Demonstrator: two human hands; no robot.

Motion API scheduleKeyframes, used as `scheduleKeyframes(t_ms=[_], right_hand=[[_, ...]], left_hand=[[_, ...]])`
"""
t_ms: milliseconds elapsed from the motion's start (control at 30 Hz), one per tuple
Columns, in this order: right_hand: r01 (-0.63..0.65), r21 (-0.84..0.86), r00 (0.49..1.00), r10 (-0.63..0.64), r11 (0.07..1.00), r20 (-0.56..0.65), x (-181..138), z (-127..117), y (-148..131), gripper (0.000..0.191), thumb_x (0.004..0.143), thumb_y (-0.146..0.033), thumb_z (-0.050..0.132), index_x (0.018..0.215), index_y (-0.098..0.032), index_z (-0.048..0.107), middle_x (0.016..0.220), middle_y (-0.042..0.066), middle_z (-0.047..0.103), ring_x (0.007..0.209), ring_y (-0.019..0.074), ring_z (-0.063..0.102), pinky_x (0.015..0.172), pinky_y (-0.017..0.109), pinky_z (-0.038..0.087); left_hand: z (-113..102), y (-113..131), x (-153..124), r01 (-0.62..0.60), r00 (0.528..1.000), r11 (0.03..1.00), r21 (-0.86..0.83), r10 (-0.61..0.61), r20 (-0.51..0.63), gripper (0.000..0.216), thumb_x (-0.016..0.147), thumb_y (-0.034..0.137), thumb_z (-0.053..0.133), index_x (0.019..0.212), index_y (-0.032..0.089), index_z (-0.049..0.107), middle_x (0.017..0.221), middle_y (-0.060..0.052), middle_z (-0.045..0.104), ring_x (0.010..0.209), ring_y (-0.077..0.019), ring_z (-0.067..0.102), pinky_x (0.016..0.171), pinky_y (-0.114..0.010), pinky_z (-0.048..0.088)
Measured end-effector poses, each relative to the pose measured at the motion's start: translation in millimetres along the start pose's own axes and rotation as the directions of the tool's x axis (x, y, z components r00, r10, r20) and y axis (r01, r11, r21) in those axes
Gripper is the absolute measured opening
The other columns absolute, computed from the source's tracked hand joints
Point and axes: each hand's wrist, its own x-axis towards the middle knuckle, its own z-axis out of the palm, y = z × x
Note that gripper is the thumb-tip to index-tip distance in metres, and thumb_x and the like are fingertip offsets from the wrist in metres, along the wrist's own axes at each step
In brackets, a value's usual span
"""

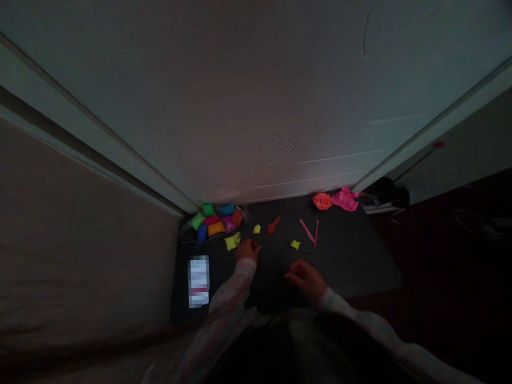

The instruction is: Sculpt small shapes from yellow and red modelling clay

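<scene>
My left hand (pixel 247 250) rests on the dark table (pixel 351 261) with its fingers curled, right beside a yellow clay packet (pixel 232 241). Whether it pinches anything is too dark to tell. My right hand (pixel 306 279) lies nearer to me with fingers bent loosely, a little below a small yellow clay lump (pixel 295 244). Another small yellow lump (pixel 257 229) and a red spoon-shaped tool (pixel 273 225) lie further back.
A heap of coloured clay packets (pixel 216 218) sits at the table's back left corner. Two pink sticks (pixel 310 232), an orange clay flower (pixel 322 201) and a pink wrapper (pixel 345 199) lie at the back right. A white card (pixel 198 281) lies left. A white door stands behind.
</scene>
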Motion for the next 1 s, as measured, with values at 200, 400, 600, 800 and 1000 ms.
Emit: scheduleKeyframes(t_ms=[200, 400, 600, 800, 1000], right_hand=[[0.043, -0.001, 0.999, -0.043, 0.999, 0.006, 1, -6, -11, 0.028, 0.075, -0.043, 0.044, 0.083, -0.018, 0.052, 0.071, 0.004, 0.064, 0.065, 0.0146, 0.062, 0.068, 0.031, 0.047], [0.065, 0.006, 0.997, -0.065, 0.998, 0.028, -1, -8, -30, 0.023, 0.067, -0.041, 0.056, 0.070, -0.018, 0.050, 0.059, 0.000, 0.062, 0.057, 0.0138, 0.060, 0.058, 0.028, 0.046], [0.226, -0.061, 0.974, -0.225, 0.972, 0.010, -14, -9, -63, 0.019, 0.065, -0.035, 0.060, 0.068, -0.018, 0.053, 0.059, -0.001, 0.060, 0.057, 0.0128, 0.059, 0.057, 0.026, 0.046], [0.456, -0.247, 0.889, -0.451, 0.855, 0.079, -29, -11, -88, 0.024, 0.083, -0.031, 0.037, 0.074, -0.019, 0.056, 0.066, 0.001, 0.063, 0.067, 0.0127, 0.059, 0.065, 0.026, 0.045], [0.710, -0.443, 0.636, -0.768, 0.547, 0.071, -32, 4, -104, 0.016, 0.072, -0.034, 0.057, 0.068, -0.018, 0.055, 0.070, 0.003, 0.061, 0.073, 0.0164, 0.055, 0.070, 0.033, 0.043]], left_hand=[[-1, -4, -5, -0.017, 0.998, 0.999, -0.042, 0.015, -0.055, 0.043, 0.065, 0.033, 0.062, 0.101, 0.014, 0.050, 0.095, -0.010, 0.058, 0.099, -0.0234, 0.049, 0.085, -0.031, 0.033], [-11, -9, -23, -0.093, 0.982, 0.979, -0.180, 0.060, -0.178, 0.038, 0.073, 0.030, 0.049, 0.103, 0.008, 0.050, 0.084, -0.013, 0.059, 0.088, -0.0243, 0.054, 0.081, -0.036, 0.038], [-32, 9, -60, -0.247, 0.933, 0.898, -0.363, 0.121, -0.338, 0.030, 0.075, 0.028, 0.046, 0.101, 0.014, 0.051, 0.085, -0.009, 0.060, 0.084, -0.0201, 0.054, 0.081, -0.036, 0.040], [-62, 51, -104, -0.372, 0.909, 0.601, -0.707, 0.079, -0.410, 0.029, 0.076, 0.035, 0.045, 0.098, 0.019, 0.054, 0.093, -0.008, 0.060, 0.087, -0.0186, 0.055, 0.083, -0.034, 0.039], [-97, 108, -140, 0.175, 0.976, -0.268, -0.947, 0.171, 0.133, 0.059, 0.078, 0.057, 0.021, 0.099, 0.015, 0.057, 0.101, -0.011, 0.060, 0.103, -0.0215, 0.051, 0.092, -0.036, 0.035]])
